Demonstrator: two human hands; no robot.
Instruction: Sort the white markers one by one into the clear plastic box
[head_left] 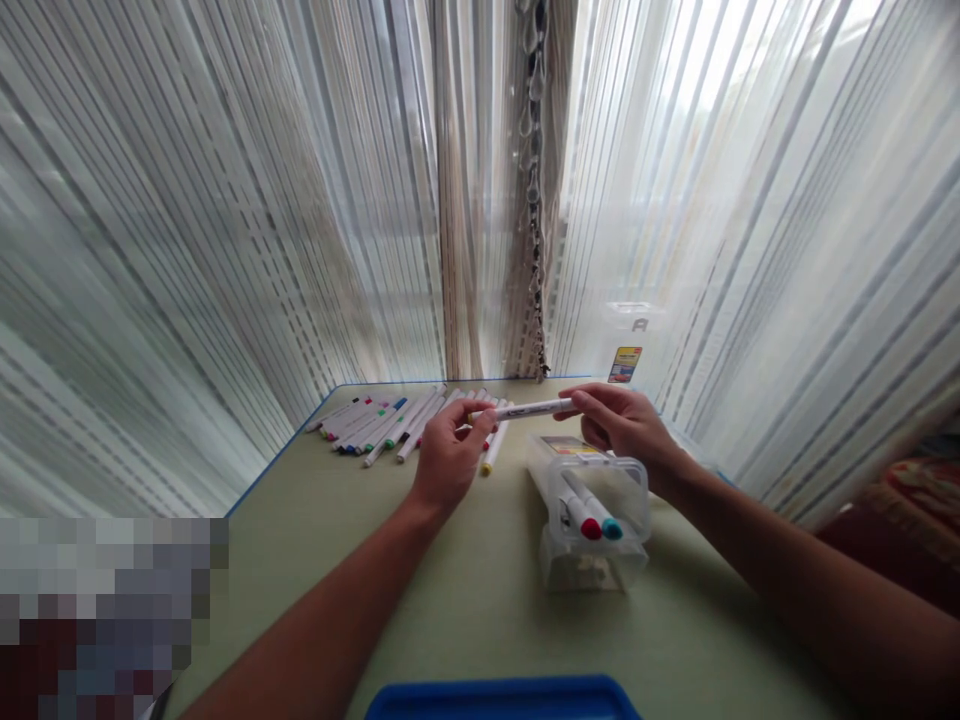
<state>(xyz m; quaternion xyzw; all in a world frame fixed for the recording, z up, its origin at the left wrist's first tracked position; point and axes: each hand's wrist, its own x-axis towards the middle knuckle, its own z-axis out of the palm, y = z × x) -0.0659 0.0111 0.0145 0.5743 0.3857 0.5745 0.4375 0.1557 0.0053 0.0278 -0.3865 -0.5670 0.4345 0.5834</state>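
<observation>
White plastic, slim: marker (534, 409), held nearly level, bridging left hand (452, 448) and right hand (628, 422). Pinched at left end, left thumb and fingers closed on it; gripped at right tip, right thumb pressed against index finger, other fingers curled. Looks raised above green tabletop (450, 590), just beyond clear box (636, 500).

Inside box, at open near end: 2 markers, red-ended marker (591, 528) beside teal-ended marker (612, 528), coloured ends toward viewer.

Left of and behind left hand: loose spread of white markers (382, 430), partly hidden by fingers. Yellow-ended marker (489, 463) just right of left hand.

Edges: blue strip (283, 451) along left side; striped curtain (337, 200) close behind far edge; blue tray-like piece (502, 685) cut off at bottom. Widest room between left forearm (337, 610) and box; tightest at right, box near right wrist.
</observation>
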